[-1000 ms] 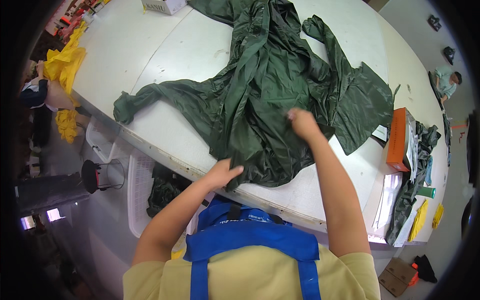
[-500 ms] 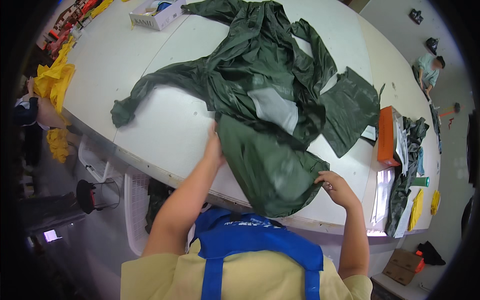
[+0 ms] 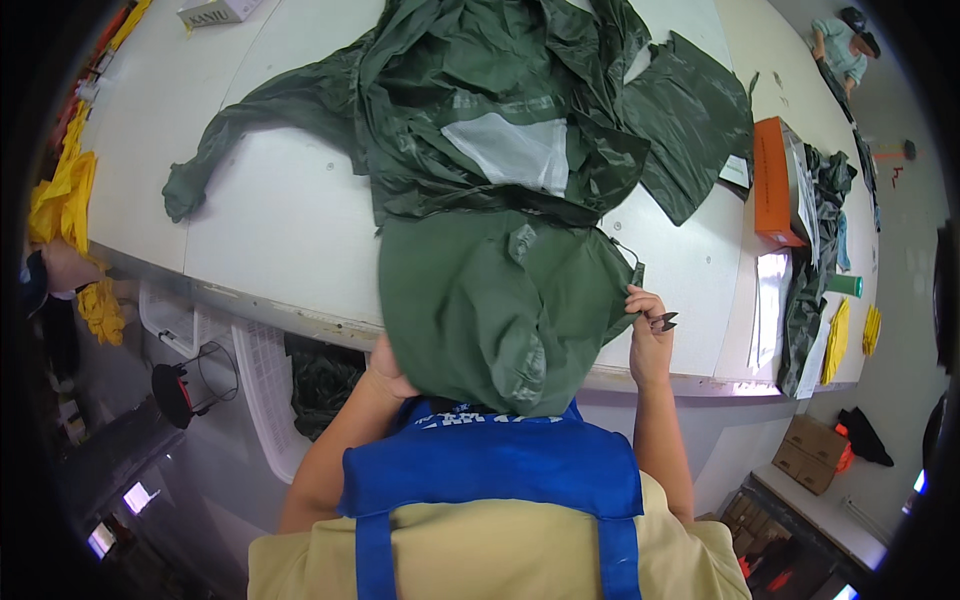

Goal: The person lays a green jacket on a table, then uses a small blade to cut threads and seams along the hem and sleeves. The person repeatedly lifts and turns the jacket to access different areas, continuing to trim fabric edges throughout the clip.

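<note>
A dark green raincoat (image 3: 480, 60) lies spread on the table, a pale mesh panel (image 3: 515, 150) showing in its middle. Its hood (image 3: 470, 300) is drawn toward me and hangs over the table's near edge. My left hand (image 3: 390, 370) is closed on the hood's lower left edge, its fingertips hidden by the cloth. At the right edge my right hand (image 3: 650, 315) pinches the hood beside a thin dark drawcord (image 3: 637, 268). Small dark thread snips (image 3: 663, 321) stick out from that same hand.
An orange box (image 3: 777, 185) stands right of the coat, near papers, yellow cloth (image 3: 836, 340) and a green roll (image 3: 845, 285). White baskets (image 3: 265, 390) sit below the table's left edge. Another person (image 3: 842, 50) works at the far right; a yellow garment (image 3: 65, 195) hangs at left.
The hood has been pulled nearer me and lies flatter and wider. My left hand has come down along its left side; my right hand has risen slightly on the right edge, snips now visible.
</note>
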The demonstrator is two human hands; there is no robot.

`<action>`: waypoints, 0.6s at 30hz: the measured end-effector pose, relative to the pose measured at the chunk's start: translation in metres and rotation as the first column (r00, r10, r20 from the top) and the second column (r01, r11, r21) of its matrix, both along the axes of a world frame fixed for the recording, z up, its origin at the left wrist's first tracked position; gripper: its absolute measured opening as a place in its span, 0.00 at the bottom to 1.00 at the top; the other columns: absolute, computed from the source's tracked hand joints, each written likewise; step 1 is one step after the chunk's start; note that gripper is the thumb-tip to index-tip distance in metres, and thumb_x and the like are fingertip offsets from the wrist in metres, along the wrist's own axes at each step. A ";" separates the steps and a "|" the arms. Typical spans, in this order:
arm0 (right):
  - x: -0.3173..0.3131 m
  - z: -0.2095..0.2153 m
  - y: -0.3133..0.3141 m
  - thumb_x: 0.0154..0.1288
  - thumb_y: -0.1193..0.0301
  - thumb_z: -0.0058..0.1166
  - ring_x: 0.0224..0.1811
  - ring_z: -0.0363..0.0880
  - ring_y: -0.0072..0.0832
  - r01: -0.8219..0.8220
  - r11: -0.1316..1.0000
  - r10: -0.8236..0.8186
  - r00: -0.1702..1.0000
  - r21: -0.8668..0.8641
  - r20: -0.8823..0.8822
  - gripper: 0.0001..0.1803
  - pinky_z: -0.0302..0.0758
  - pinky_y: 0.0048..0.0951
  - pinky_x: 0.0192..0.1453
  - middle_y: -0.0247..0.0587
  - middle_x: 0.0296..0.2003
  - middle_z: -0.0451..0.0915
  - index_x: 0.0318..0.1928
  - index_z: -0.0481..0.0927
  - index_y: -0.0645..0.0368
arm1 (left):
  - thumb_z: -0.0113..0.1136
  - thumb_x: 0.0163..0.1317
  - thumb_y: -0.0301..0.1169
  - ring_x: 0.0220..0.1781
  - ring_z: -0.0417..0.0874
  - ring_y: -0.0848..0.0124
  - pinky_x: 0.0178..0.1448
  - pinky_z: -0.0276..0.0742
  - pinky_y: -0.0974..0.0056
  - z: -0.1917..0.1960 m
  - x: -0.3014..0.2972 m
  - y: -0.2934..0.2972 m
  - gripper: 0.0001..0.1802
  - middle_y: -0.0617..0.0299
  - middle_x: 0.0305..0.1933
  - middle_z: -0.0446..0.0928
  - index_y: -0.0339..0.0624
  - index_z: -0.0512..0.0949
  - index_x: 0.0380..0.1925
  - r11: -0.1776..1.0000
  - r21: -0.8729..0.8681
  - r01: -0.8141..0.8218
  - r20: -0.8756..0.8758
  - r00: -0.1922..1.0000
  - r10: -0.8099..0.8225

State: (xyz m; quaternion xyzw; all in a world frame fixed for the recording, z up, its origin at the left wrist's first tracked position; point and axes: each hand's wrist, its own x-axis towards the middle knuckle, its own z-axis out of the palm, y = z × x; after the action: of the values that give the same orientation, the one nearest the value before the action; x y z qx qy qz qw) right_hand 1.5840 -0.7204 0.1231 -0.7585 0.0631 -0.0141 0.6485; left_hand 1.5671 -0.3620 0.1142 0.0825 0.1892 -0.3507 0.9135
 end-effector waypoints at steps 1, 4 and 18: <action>0.000 -0.003 0.005 0.58 0.88 0.39 0.60 0.70 0.35 0.001 0.998 -0.002 1.000 0.069 0.017 0.12 0.61 0.35 0.67 0.42 0.43 0.74 0.35 0.75 0.62 | 0.42 0.69 0.55 0.70 0.64 0.55 0.70 0.61 0.45 0.002 0.002 0.000 0.36 0.55 0.72 0.60 0.45 0.58 0.69 1.000 0.002 -0.014 0.029 0.999 0.014; 0.001 -0.005 0.004 0.59 0.88 0.41 0.60 0.70 0.35 -0.123 0.992 0.124 0.991 0.024 -0.054 0.11 0.64 0.35 0.65 0.44 0.46 0.75 0.35 0.75 0.62 | 0.42 0.69 0.53 0.70 0.65 0.56 0.70 0.62 0.46 0.005 0.020 -0.027 0.34 0.55 0.71 0.61 0.45 0.58 0.69 1.000 -0.017 -0.017 0.054 0.998 0.018; -0.015 0.080 0.084 0.67 0.82 0.41 0.52 0.75 0.26 -0.490 0.842 0.540 0.773 0.226 -0.334 0.18 0.68 0.24 0.58 0.43 0.50 0.79 0.55 0.75 0.65 | 0.45 0.70 0.44 0.66 0.69 0.59 0.67 0.67 0.51 0.029 -0.016 -0.084 0.28 0.56 0.68 0.65 0.44 0.62 0.66 1.000 0.007 0.020 0.118 0.993 -0.021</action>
State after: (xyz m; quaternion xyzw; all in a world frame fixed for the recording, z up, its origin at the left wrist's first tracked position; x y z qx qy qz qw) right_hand 1.5688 -0.6367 0.2034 -0.6917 -0.0205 0.3173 0.6485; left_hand 1.5509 -0.4457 0.1427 0.1075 0.1348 -0.3542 0.9192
